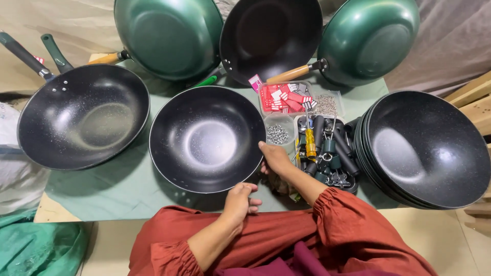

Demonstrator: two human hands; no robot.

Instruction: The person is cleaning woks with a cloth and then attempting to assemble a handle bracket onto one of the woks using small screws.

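The handleless black wok (207, 139) sits mid-desk (128, 186), the right hand (275, 157) with fingers gripping its rim at four o'clock, the left hand (239, 199) with curled fingers touching the rim at six o'clock, and a parts tray (327, 153) just beside at three o'clock.

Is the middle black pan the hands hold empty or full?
Empty: the black pan shows only its bare shiny inside; no handle is visible on it.
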